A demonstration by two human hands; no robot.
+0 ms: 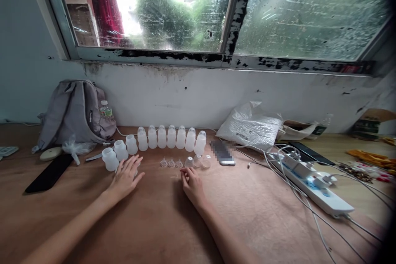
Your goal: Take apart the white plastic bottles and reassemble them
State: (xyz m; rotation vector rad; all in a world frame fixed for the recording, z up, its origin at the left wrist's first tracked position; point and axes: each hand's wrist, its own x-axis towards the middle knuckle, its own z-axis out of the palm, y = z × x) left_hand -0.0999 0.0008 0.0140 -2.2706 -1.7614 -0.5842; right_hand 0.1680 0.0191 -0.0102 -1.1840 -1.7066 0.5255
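Note:
My left hand (126,176) is stretched out with fingers apart, in front of the open bottles. A bit of translucent white shows past its fingers, mostly hidden. Three uncapped frosted baby bottles, the nearest one (110,160) at the left, stand beside it. From them a curved row of bottles with clear domed caps (171,137) runs to the right. My right hand (192,184) has its fingers curled together just below a clear cap (189,162); whatever they hold is hidden. Several small clear ring-shaped parts, including a bottle nipple (171,163), lie in a line near it.
A phone (223,153) lies right of the bottles. Farther right, a white power strip (318,192) trails cables across the table. A silver plastic bag (252,126) sits by the wall. At left are a grey backpack (76,111) and a black flat object (49,174).

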